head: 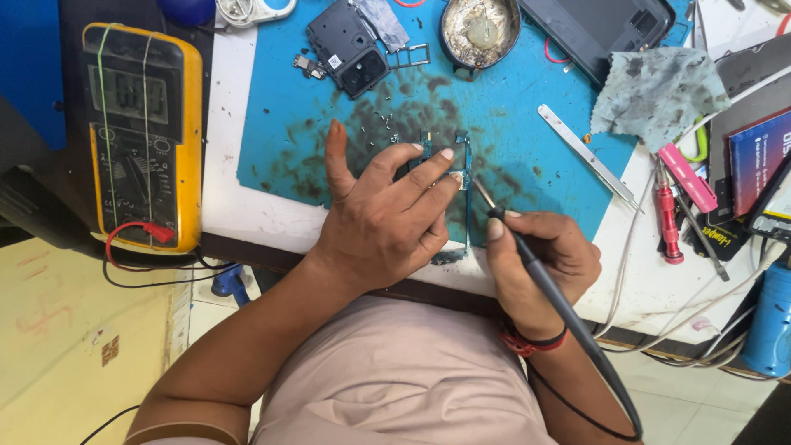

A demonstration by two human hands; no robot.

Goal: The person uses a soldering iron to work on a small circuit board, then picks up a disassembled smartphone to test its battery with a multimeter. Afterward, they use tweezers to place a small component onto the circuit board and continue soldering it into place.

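Observation:
My left hand [383, 216] lies flat on the blue work mat [527, 140], its fingertips pressing on a small green circuit board [459, 169] that it mostly hides. My right hand [540, 264] grips a black soldering iron [527, 257] like a pen. The iron's metal tip points up and left and meets the board's right edge beside my left fingertips. Its black cable runs down past my wrist, which wears a red thread band.
A yellow multimeter [144, 132] with a red lead stands at the left. On the mat lie a black phone frame [350, 45], a round tin of residue [479, 29], metal tweezers [587, 155] and a dirty grey cloth [655, 86]. Screwdrivers [667, 218], phones and cables crowd the right side.

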